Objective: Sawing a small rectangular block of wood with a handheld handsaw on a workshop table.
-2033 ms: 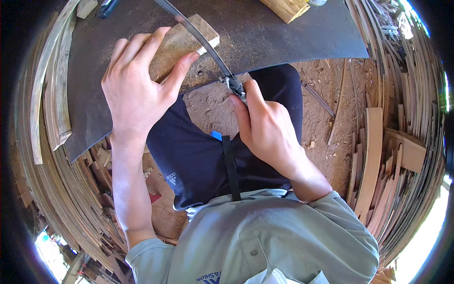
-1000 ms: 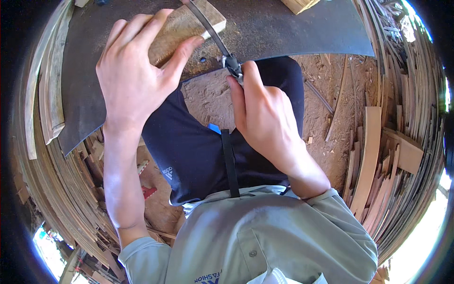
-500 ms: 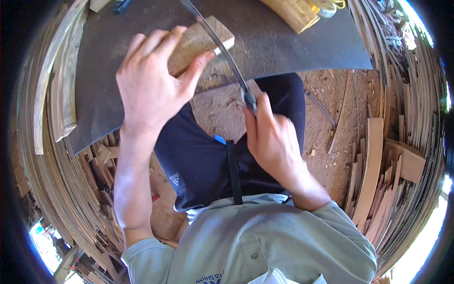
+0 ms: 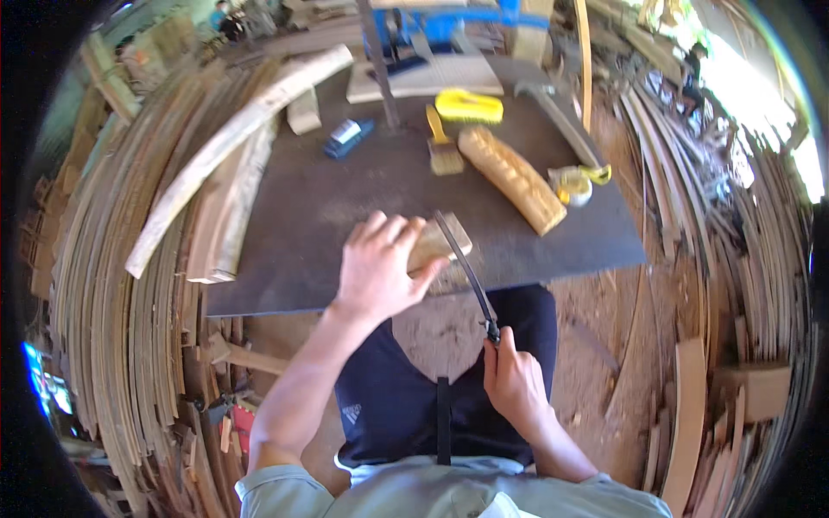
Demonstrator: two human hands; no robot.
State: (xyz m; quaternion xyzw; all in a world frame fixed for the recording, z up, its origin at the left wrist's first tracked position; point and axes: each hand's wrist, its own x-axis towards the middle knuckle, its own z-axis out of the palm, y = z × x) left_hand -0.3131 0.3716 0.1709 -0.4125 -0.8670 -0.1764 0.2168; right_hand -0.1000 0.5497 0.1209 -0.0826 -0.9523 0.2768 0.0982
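Observation:
My left hand (image 4: 376,268) grips a small rectangular wooden block (image 4: 425,248) at the near edge of the dark tabletop (image 4: 285,233), fingers over its top and thumb along the right side. My right hand (image 4: 511,371), below the edge and over my lap, is closed on the handle of a long, narrow, dark-bladed saw-like tool (image 4: 475,285). The blade runs up across the block's right part, close to my left thumb; whether it touches the wood is unclear. Light sawdust lies around the block.
On the tabletop: a carved log (image 4: 509,177), brush (image 4: 445,155), yellow object (image 4: 468,106), tape roll (image 4: 572,186), blue object (image 4: 347,138), long timbers (image 4: 233,207). Blue machinery (image 4: 466,17) stands behind. Stacked strips (image 4: 121,302) flank me. People (image 4: 226,22), (image 4: 692,69) are in the distance.
The view has tilted up, bringing the far tabletop, machinery and people into sight. My hands keep their grips; the tool has shifted slightly along its length relative to the block.

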